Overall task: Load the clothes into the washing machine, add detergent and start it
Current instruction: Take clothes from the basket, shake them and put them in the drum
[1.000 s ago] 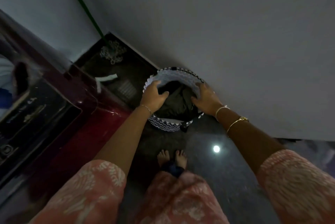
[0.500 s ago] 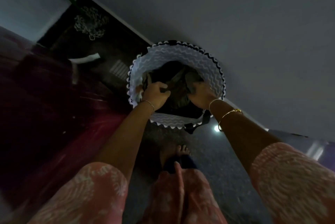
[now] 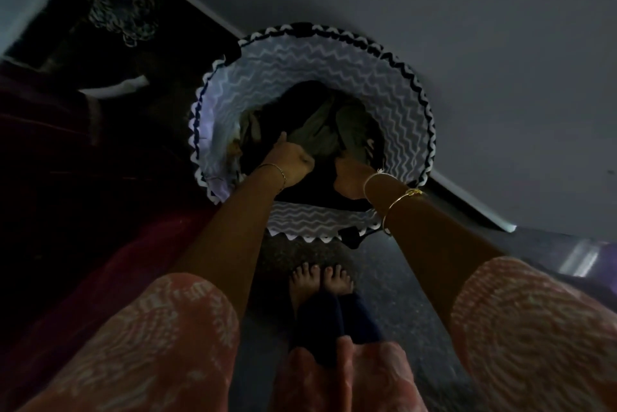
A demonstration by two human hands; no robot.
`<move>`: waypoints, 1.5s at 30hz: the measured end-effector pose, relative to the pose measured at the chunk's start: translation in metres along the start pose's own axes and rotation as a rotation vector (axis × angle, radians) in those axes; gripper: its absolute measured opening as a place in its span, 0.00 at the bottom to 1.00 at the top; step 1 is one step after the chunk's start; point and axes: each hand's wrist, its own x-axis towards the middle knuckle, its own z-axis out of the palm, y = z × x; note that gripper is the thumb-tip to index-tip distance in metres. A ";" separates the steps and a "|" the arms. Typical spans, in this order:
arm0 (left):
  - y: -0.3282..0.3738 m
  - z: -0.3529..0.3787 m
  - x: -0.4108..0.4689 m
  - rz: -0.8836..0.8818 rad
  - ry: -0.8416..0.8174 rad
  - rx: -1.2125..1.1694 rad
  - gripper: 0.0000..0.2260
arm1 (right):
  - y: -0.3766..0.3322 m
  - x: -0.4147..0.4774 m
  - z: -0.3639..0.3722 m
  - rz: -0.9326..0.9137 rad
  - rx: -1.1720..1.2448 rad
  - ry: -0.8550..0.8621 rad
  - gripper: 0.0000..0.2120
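Now | left grip (image 3: 291, 161) and right grip (image 3: 350, 178) both clutch clothes (image 3: 320, 132) | inside basket (image 3: 334, 57)

One view, head-worn, wide-angle: looks steeply down along both forearms (image 3: 227, 244), close over the laundry basket (image 3: 334, 57), bare feet (image 3: 320, 281) at lower centre.

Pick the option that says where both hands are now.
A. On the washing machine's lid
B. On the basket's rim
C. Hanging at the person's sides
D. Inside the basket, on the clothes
D: the left hand and the right hand both reach down inside the basket, fingers curled into the dark clothes.
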 end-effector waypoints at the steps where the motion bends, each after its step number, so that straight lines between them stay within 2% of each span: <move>1: 0.000 0.001 0.002 0.010 -0.006 0.016 0.13 | 0.003 0.004 0.001 -0.005 0.028 0.029 0.10; 2: 0.000 0.001 0.004 0.005 -0.018 0.023 0.14 | 0.005 0.006 0.001 -0.004 0.065 0.063 0.07; 5: 0.003 0.001 -0.001 -0.022 0.006 -0.005 0.04 | 0.009 0.004 0.004 0.021 0.215 0.200 0.13; 7: 0.003 0.000 -0.009 -0.029 0.061 -0.031 0.06 | 0.011 -0.006 0.004 0.043 0.275 0.344 0.13; 10: 0.006 -0.003 -0.029 -0.003 0.176 -0.149 0.13 | 0.005 -0.026 0.004 0.055 0.416 0.423 0.16; 12: 0.012 -0.010 -0.047 0.025 0.251 -0.317 0.11 | -0.003 -0.040 0.001 0.082 0.682 0.424 0.21; 14: 0.020 -0.016 -0.066 0.035 0.254 -0.488 0.07 | -0.010 -0.055 -0.005 0.108 0.956 0.441 0.25; 15: 0.027 -0.020 -0.076 0.041 0.241 -0.553 0.05 | -0.013 -0.062 -0.009 0.103 1.050 0.461 0.25; 17: 0.038 -0.026 -0.094 0.047 0.239 -0.633 0.09 | -0.018 -0.081 -0.016 0.087 1.162 0.499 0.22; 24: 0.106 -0.069 -0.174 0.161 0.089 -1.054 0.13 | -0.031 -0.155 -0.047 0.004 1.133 0.595 0.20; 30: 0.168 -0.128 -0.258 0.325 0.087 -1.212 0.11 | -0.059 -0.227 -0.093 -0.087 1.000 0.658 0.17; 33: 0.195 -0.153 -0.298 0.409 0.099 -1.214 0.14 | -0.077 -0.259 -0.116 -0.149 0.917 0.699 0.19; 37: 0.224 -0.179 -0.340 0.478 0.120 -1.185 0.14 | -0.102 -0.302 -0.146 -0.254 0.882 0.715 0.29; 41: 0.242 -0.202 -0.374 0.572 0.111 -1.151 0.13 | -0.118 -0.337 -0.167 -0.395 0.955 0.640 0.39; 43: 0.250 -0.216 -0.390 0.621 0.125 -1.134 0.12 | -0.122 -0.342 -0.174 -0.417 0.916 0.595 0.40; 45: 0.259 -0.230 -0.406 0.677 0.139 -1.118 0.12 | -0.126 -0.348 -0.182 -0.376 0.851 0.547 0.34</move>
